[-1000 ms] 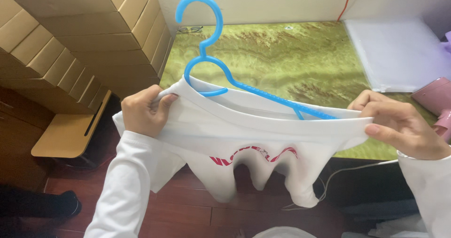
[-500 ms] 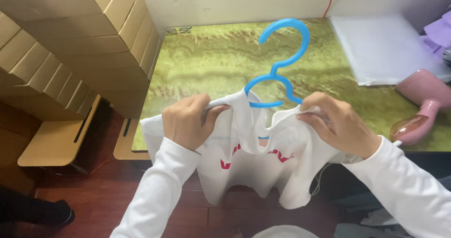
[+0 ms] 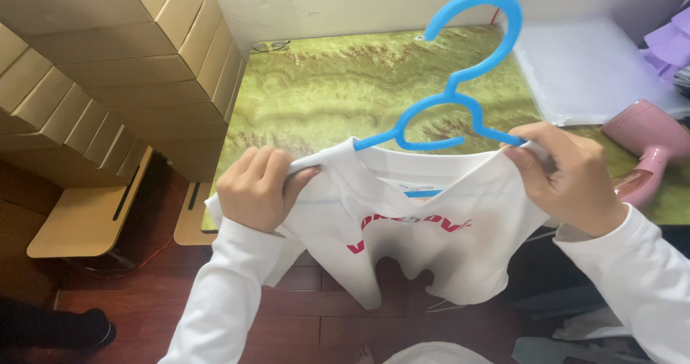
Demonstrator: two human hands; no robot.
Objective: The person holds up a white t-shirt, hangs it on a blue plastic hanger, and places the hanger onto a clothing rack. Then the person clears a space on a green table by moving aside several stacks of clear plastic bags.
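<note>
In front of me a green marbled table stands against the wall. On its far right lies a clear plastic sheet, with a pink hair dryer resting at the right edge. Cardboard boxes are stacked beside it on the left, above a dark wooden floor.

- The place looks like a small garment packing room or home workshop.
- A green marbled table stands against a pale wall.
- Stacked cardboard boxes rise just left of the table.
- A pink hand steamer lies at the table's right edge, near clear plastic bags.
</note>
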